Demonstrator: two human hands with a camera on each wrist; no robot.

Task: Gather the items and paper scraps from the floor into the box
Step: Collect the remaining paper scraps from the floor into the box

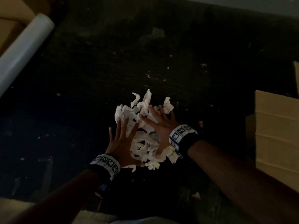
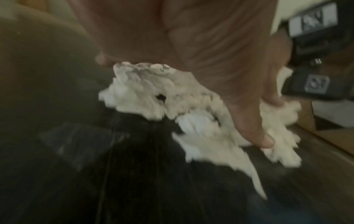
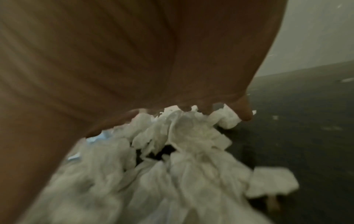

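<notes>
a pale, translucent roll of plastic film (image 1: 24,50) lies slanted at the far left, its upper end beside tan cardboard (image 1: 9,28). the dark, scuffed floor (image 1: 161,62) meets a light grey wall (image 1: 242,2) at the far edge.

No legible text, brand, number or sign found in any view. The only printed markings are black-and-white square code patterns on the left wristband (image 1: 106,162) and the right wristband (image 1: 181,133); these are machine patterns, not readable characters. The left wrist view shows two such patterns on the right wristband (image 2: 314,19), blurred. The cardboard box (image 1: 276,126), to the right of the right wristband, shows plain faces with no readable print. The white roll (image 1: 24,46), far left of the box, carries no readable label.
</notes>
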